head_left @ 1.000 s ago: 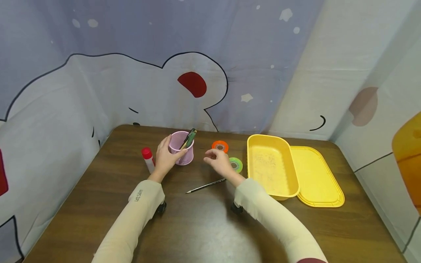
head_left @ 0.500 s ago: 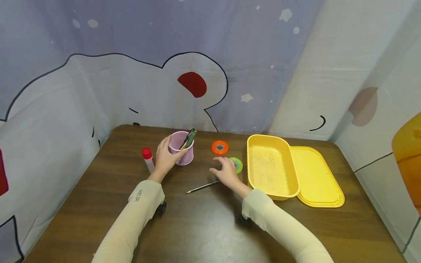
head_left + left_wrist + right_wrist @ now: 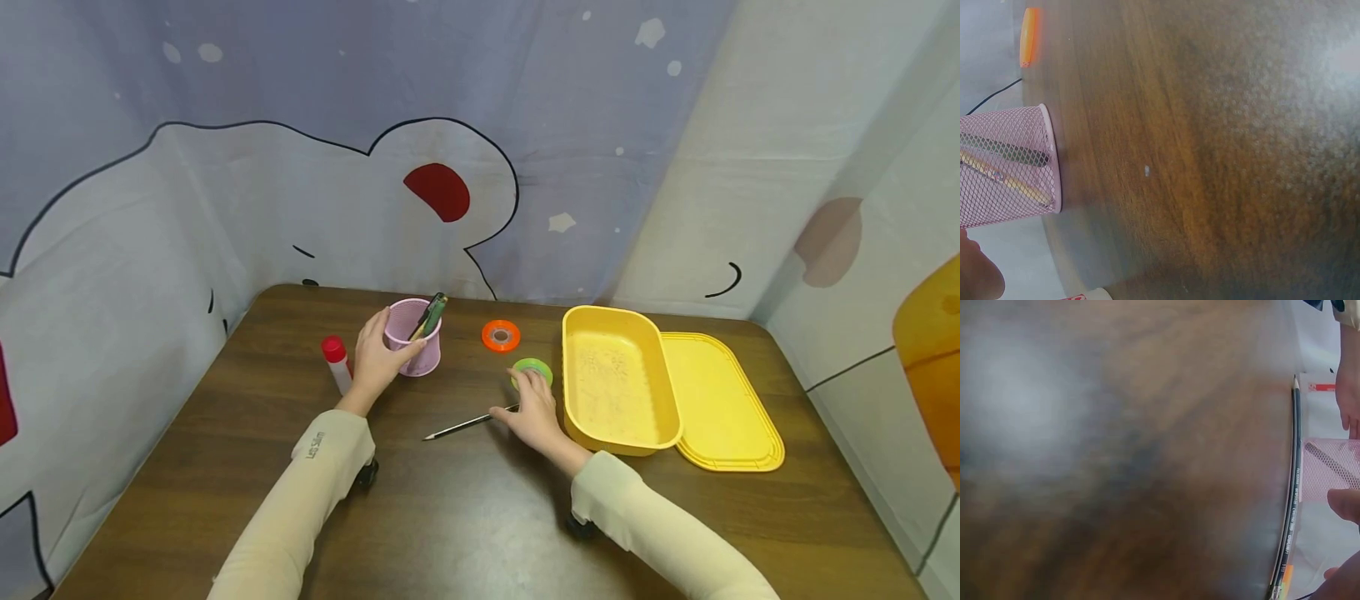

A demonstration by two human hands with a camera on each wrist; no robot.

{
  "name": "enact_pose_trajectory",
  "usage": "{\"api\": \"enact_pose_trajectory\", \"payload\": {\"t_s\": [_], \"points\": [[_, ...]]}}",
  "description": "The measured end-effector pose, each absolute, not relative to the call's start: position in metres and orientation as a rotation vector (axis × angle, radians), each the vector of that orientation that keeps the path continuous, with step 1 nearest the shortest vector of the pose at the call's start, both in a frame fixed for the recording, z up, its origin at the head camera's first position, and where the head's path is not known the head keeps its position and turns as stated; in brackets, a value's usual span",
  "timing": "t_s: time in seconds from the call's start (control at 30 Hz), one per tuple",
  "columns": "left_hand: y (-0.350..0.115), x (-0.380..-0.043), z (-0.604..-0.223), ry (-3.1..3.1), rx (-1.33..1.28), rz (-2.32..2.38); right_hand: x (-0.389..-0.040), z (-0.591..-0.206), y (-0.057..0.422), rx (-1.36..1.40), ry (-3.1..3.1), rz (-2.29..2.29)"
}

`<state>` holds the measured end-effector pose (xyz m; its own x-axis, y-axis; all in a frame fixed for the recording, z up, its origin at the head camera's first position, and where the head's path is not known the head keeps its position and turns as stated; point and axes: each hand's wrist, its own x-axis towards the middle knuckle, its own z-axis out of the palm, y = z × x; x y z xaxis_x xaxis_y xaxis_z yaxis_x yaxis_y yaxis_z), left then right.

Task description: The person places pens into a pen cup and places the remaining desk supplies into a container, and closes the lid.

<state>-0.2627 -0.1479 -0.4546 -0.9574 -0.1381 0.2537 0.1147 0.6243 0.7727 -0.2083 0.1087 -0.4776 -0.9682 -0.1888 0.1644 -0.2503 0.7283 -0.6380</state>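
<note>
My left hand (image 3: pixel 377 358) grips the side of a pink mesh pen cup (image 3: pixel 425 360), thumb on the near side. Through the mesh in the left wrist view, a green pen (image 3: pixel 1007 150) and a light wooden stick (image 3: pixel 1010 181) lean inside the cup. With thumb and fingers apart, my right hand (image 3: pixel 536 414) hovers over the rear end of a dark pencil (image 3: pixel 461 426), holding nothing. Its fingertips overlap a green tape roll (image 3: pixel 532 365) in the head view. The right wrist view shows the pencil's printed side, its sharpened tip away from the hand.
A red-capped glue stick (image 3: pixel 337 362) stands left of my left hand. An orange tape roll (image 3: pixel 500 336) lies behind the green one. On the right are a yellow bin (image 3: pixel 568 375) and its flat yellow lid (image 3: pixel 720 404). A printed curtain (image 3: pixel 300 208) hangs behind the table.
My right hand has moved right and toward me, away from the orange tape roll to the pencil's rear end. My left hand still holds the pen cup in the same place.
</note>
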Motion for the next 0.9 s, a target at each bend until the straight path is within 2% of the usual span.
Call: {"api": "enact_pose_trajectory", "payload": {"t_s": [0.9], "points": [[-0.148,-0.265,-0.454,-2.558,0.016,-1.23,-0.188,-0.478,0.126,0.443,-2.927,1.018]]}}
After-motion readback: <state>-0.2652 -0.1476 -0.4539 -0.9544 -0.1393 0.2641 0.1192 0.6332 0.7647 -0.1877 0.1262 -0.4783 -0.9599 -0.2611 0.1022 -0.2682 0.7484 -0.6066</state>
